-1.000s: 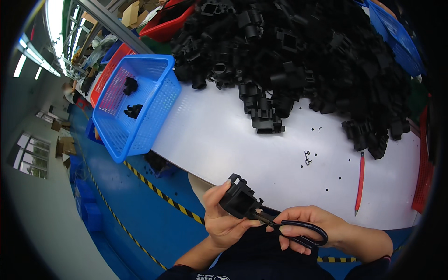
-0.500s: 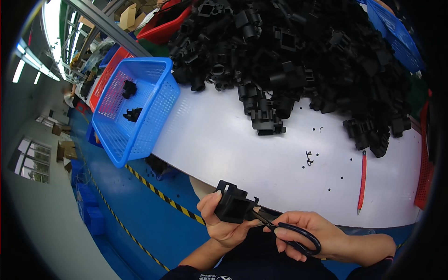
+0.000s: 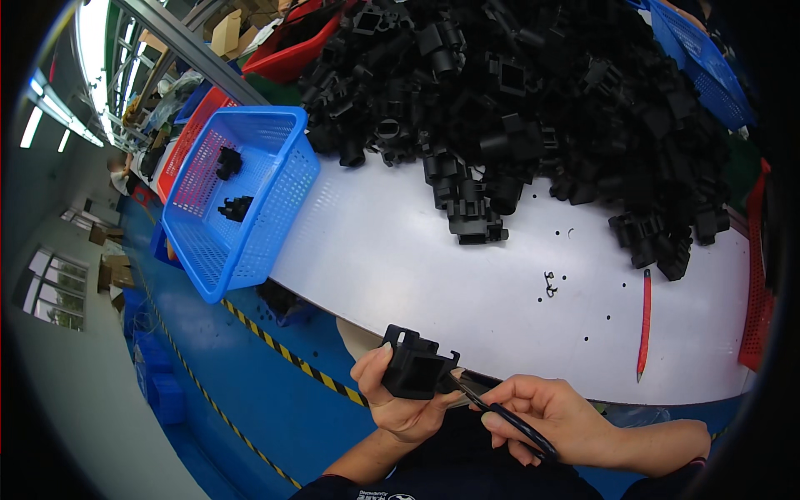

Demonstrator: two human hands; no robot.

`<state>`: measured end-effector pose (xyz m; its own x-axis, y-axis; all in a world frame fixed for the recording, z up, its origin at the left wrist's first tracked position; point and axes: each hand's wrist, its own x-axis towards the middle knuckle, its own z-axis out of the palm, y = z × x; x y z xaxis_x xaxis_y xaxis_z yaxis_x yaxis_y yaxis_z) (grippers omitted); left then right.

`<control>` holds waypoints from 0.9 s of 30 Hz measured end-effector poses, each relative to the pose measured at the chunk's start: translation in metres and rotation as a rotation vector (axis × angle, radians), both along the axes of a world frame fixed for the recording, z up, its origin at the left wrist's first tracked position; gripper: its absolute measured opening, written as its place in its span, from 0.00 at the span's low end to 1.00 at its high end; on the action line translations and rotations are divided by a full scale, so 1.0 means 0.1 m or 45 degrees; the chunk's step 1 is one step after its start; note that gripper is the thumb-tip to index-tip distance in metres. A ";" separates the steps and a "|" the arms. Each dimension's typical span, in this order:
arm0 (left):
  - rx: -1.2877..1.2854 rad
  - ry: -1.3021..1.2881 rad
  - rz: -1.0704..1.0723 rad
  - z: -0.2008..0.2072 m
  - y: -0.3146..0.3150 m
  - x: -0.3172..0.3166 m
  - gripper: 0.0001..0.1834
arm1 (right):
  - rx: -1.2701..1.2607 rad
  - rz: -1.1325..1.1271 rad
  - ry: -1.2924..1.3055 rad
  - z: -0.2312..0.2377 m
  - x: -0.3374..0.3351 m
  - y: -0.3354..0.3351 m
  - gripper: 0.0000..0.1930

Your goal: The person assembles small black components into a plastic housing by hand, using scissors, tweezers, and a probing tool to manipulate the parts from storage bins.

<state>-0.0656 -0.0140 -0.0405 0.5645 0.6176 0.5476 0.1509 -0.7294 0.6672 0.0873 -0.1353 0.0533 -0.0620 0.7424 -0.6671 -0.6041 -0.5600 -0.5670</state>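
My left hand (image 3: 402,408) grips a black plastic molded part (image 3: 413,367) at the near edge of the white table. The part has a square opening and a small hook on its right side. In my right hand (image 3: 546,417) is a pair of dark-handled scissors (image 3: 517,429), my fingers closed around the handles. The blades point up and left, their tips at the part's right side, below the hook. Whether the tips touch the plastic I cannot tell.
A big heap of black plastic parts (image 3: 517,92) covers the table's (image 3: 392,275) far side. At left, a blue basket (image 3: 237,250) holds two parts. A red pencil-like tool (image 3: 644,333), black scraps (image 3: 550,284) and specks lie at right. Red basket (image 3: 754,292) stands at the right edge.
The scissors have turned in my right hand, so their handle loops now show edge-on. My left hand and the black part have barely moved.
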 end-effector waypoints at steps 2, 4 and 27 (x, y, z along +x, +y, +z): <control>-0.004 -0.010 0.006 -0.01 0.00 0.00 0.11 | 0.013 -0.012 0.005 -0.03 -0.01 0.00 0.13; -0.005 -0.023 0.002 0.00 0.01 0.00 0.12 | 0.027 -0.024 0.010 -0.05 -0.02 0.00 0.13; -0.355 -0.311 -0.171 -0.02 0.00 0.04 0.12 | 0.265 0.113 -0.335 -0.27 0.00 -0.01 0.14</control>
<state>-0.0620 -0.0137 -0.0420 0.5241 0.6913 0.4974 -0.1213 -0.5175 0.8471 0.0873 -0.1367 0.0261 0.0215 0.8636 -0.5037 -0.3765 -0.4597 -0.8043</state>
